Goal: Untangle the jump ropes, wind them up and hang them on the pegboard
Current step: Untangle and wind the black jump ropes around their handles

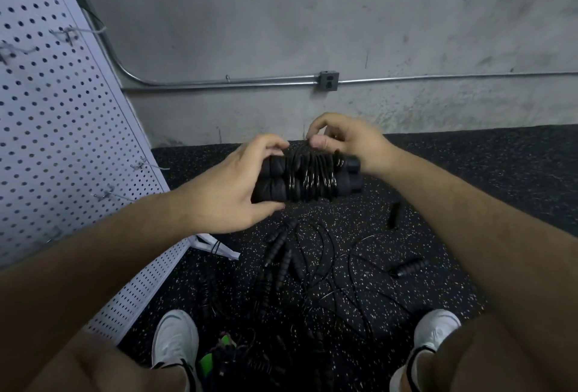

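concrete wall behind, grey, with a metal conduit and an outlet box along it; speckled black rubber floor below.

far left: white pegboard, wire hooks on it, none of the visible ones carrying a rope.

left hand: fingers curled over the left end of the wound jump rope, thumb underneath, clamped on the paired handles.

bundle: held in mid-air between both hands, above the floor. two black foam handles side by side, long axis horizontal, running left to right across the view, right ends poking out past the wraps. thin glossy cord wrapped crosswise round their middle in many turns.

right hand: thumb and fingertips pinched together on the cord at the top of the wraps, toward the right end. cannot tell whether it has the loose tail.

handling, my judgement: light. handles stiff with a soft, grippy foam skin. cord thin, slick and springy, likely to spring loose if the pinch is released. best hold is on the handle ends, clear of the wraps, with one finger pinning the last turn.

below centre: tangled ropes on the floor, in front of the white shoes. right of the pile: one loose handle, another, lying apart.
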